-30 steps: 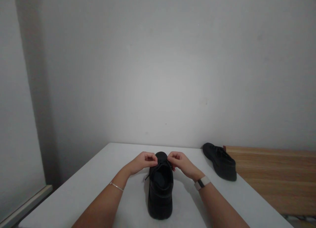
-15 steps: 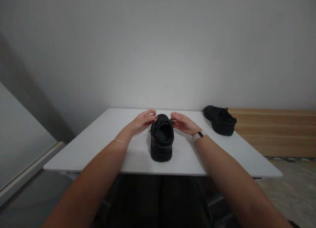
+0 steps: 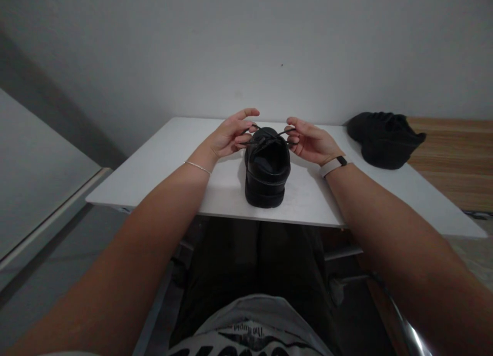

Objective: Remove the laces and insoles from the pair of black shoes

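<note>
Between left hand (image 3: 231,135) and right hand (image 3: 310,141), both half-curled, pinching laces (image 3: 285,132), sits a black shoe (image 3: 266,175).

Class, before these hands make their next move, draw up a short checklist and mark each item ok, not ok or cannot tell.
1. Left hand has a grip on the laces: ok, its fingers are on them.
2. Right hand has a grip on the laces: ok, on the other side.
3. Shoe between the hands stands upright on the table: ok.
4. Its heel is well back from the table's near edge: not ok, I would judge it rather close.
5. Knot is tight: cannot tell, too small and dark.
6. Second shoe is apart from the right hand: ok.
</note>
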Motion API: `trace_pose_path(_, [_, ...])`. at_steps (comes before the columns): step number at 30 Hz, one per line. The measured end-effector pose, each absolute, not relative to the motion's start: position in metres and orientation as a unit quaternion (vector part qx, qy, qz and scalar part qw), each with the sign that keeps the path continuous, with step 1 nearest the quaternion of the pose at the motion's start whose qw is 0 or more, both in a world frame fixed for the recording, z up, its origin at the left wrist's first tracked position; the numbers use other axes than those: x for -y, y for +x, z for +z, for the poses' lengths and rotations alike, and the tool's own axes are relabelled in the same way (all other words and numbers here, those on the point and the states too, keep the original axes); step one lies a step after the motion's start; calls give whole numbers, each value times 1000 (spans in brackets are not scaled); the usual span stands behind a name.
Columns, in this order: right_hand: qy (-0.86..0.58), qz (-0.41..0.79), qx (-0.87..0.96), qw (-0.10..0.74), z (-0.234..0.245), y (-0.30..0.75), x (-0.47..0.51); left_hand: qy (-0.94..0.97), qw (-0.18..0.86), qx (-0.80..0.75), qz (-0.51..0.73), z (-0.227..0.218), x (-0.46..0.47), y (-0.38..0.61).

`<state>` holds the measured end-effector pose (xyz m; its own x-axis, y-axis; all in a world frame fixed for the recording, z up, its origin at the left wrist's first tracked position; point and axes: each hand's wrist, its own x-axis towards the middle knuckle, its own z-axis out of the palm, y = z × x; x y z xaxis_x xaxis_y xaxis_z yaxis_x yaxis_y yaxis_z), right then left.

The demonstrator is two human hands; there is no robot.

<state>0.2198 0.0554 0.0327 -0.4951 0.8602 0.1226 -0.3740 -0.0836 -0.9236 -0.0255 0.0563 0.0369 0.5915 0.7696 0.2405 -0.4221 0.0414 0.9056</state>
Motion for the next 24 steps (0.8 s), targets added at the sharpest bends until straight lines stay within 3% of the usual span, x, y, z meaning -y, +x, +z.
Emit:
trace_pose_path(11, [-195,723,558,357,27,239,-58,540,725,-146,403,28,-55,-39])
trace_pose_path(24, [-203,698,537,428,27,241,-62,515,723,-125,443,26,-56,-39])
